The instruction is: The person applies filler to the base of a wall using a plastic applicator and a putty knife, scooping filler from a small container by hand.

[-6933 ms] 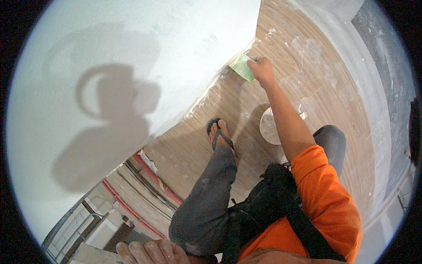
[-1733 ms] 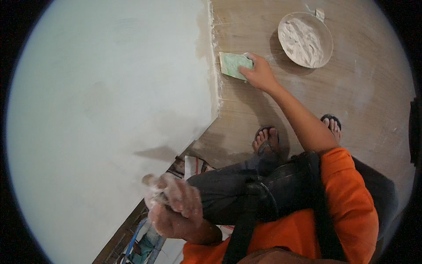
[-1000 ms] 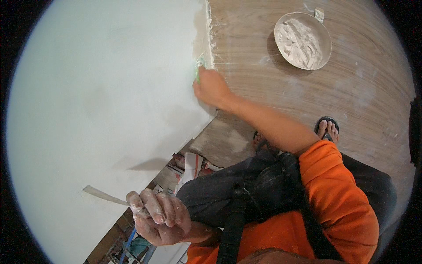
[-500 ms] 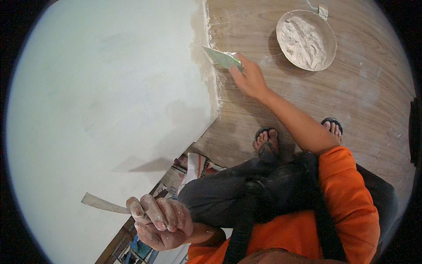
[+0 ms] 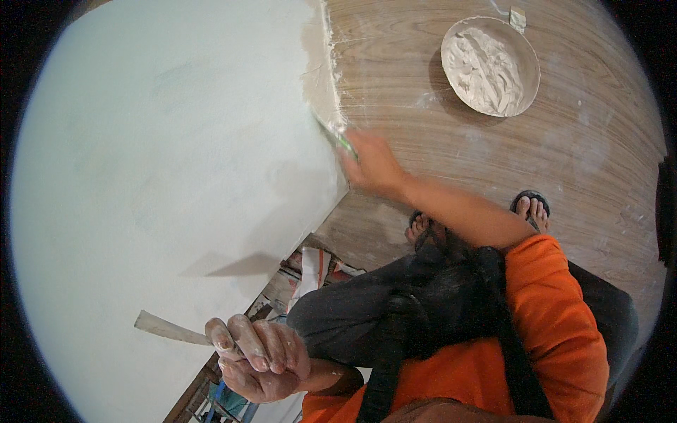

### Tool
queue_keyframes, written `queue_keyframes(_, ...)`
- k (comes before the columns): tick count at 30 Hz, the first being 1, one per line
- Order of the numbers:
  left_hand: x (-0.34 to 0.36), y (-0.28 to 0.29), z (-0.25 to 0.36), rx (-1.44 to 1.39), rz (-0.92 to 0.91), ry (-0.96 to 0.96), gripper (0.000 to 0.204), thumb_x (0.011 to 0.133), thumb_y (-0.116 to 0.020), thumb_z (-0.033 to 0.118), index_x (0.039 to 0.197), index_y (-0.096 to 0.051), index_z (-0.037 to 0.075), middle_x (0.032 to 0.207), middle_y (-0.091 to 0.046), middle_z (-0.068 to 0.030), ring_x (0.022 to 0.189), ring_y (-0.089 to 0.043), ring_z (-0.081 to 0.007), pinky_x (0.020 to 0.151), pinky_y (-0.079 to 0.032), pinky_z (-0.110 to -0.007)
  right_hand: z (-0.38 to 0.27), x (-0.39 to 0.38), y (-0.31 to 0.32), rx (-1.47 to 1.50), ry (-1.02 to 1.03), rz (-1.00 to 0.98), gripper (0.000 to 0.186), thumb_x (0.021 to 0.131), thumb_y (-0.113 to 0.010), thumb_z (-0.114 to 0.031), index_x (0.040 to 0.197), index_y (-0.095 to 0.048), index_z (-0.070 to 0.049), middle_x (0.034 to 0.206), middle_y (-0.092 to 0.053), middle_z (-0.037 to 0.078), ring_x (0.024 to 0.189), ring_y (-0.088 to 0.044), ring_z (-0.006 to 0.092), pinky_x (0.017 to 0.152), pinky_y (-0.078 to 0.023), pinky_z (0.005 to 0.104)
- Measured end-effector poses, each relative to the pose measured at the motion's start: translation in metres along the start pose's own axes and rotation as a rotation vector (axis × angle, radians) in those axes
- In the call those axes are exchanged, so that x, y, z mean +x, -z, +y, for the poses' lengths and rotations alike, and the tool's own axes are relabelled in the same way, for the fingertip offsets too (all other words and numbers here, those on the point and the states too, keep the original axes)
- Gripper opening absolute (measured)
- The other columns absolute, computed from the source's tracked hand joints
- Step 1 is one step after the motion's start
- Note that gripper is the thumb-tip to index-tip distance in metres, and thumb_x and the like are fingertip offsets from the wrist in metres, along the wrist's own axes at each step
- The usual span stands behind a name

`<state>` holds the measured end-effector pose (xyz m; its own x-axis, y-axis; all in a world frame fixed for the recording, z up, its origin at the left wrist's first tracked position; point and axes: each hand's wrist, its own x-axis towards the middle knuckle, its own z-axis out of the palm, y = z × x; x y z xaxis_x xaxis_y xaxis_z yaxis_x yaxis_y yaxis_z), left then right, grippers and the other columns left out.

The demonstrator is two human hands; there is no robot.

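Observation:
My right hand (image 5: 374,161) is closed on a green putty knife (image 5: 345,144), whose blade edge lies against the lower edge of the white wall (image 5: 176,141). The hand and knife are slightly smeared by motion. A beige band of wet putty (image 5: 321,77) runs along that edge above the knife. At the lower left my left hand (image 5: 259,356), crusted with dried putty, is wrapped round a narrow scraper (image 5: 169,329). Its thin blade sticks out to the left, in front of the wall; the handle is hidden in the fist.
A round bowl of pale putty (image 5: 490,67) stands on the wood-patterned floor (image 5: 585,134) at the upper right, a small box-like piece (image 5: 517,19) beside it. My sandalled feet (image 5: 532,208) are on the floor. Past the wall's corner lie a white sack (image 5: 310,271) and clutter.
My right hand has drawn the putty knife down along the wall's edge, toward me, and its blade is now turned more edge-on. The left hand has barely moved.

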<state>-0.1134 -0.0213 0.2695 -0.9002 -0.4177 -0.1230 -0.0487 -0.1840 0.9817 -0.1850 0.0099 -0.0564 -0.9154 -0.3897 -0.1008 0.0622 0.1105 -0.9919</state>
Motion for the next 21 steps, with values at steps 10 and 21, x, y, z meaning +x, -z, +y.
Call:
queue_keyframes(10, 0.001, 0.000, 0.000, 0.005, 0.002, -0.025, 0.022, 0.107, -0.043, 0.026, 0.113, -0.043, 0.004, 0.078, -0.048, -0.0031, 0.051, -0.044, -0.0066, 0.041, -0.041, -0.021, 0.026, -0.007, 0.013, 0.170, -0.171, 0.158, 0.045, 0.089, -0.058, -0.020, 0.126, -0.051, 0.005, 0.095, -0.064, 0.035, 0.090, -0.063, 0.0526, 0.081, -0.049, 0.0578)
queue_keyframes(21, 0.000, 0.009, 0.002, 0.003, -0.074, 0.007, 0.023, 0.108, -0.041, 0.027, 0.115, -0.042, 0.006, 0.080, -0.047, -0.0028, 0.051, -0.044, -0.0071, 0.039, -0.041, -0.022, -0.030, 0.012, -0.042, -0.007, -0.213, -0.064, 0.042, 0.088, -0.060, -0.015, 0.121, -0.052, 0.010, 0.084, -0.064, 0.034, 0.081, -0.065, 0.0510, 0.075, -0.051, 0.0540)
